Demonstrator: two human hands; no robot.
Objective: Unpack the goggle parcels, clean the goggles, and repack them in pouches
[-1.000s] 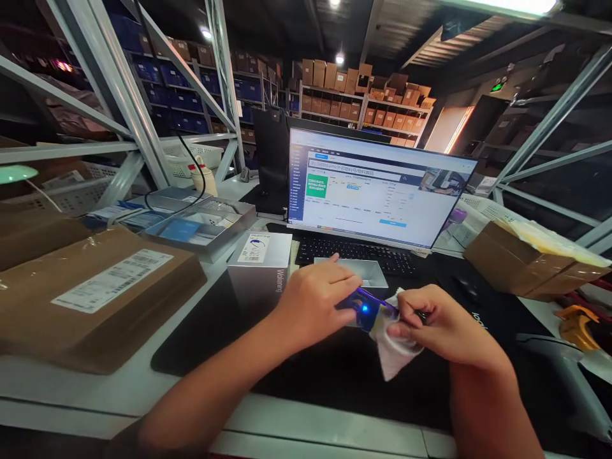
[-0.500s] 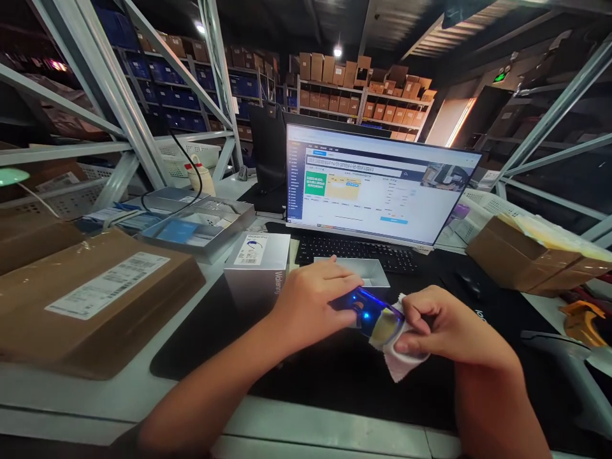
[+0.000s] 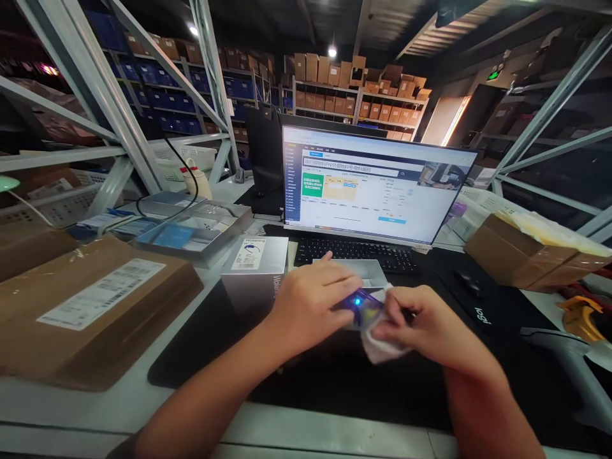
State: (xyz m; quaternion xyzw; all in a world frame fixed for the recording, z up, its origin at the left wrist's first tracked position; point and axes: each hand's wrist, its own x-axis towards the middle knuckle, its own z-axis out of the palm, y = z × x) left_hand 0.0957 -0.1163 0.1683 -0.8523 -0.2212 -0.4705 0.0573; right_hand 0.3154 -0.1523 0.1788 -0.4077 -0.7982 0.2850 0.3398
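- One left hand (image 3: 310, 305) was curled around one small dark device (image 3: 357, 306), gripping it from its 9 o'clock side; a single blue light glowed on the device's top.
- One right hand (image 3: 421, 322) was pinched closed on one white cloth (image 3: 382, 346), pressing it against the device's 3 o'clock end.
- The device sat between the two hands, just above one black desk mat (image 3: 329, 376); whether it touched the mat could not be told.
- One shallow grey tray (image 3: 368, 271) lay at 12 o'clock from the hands, just behind them.
- One black keyboard (image 3: 356, 250) and one lit monitor (image 3: 373, 185) stood further out at 12 o'clock.
- One grey carton (image 3: 255, 264) with one white label stood at 10 o'clock, just beside the left hand.
- One metal tray (image 3: 201, 239) holding papers lay further out at 10 o'clock.
- Two cardboard boxes were in view: the labelled box (image 3: 90, 306) at 9 o'clock and the plain box (image 3: 521, 252) at 2 o'clock, both well apart from the hands.
- One black mouse (image 3: 466, 280) rested at 2 o'clock, near the right hand.
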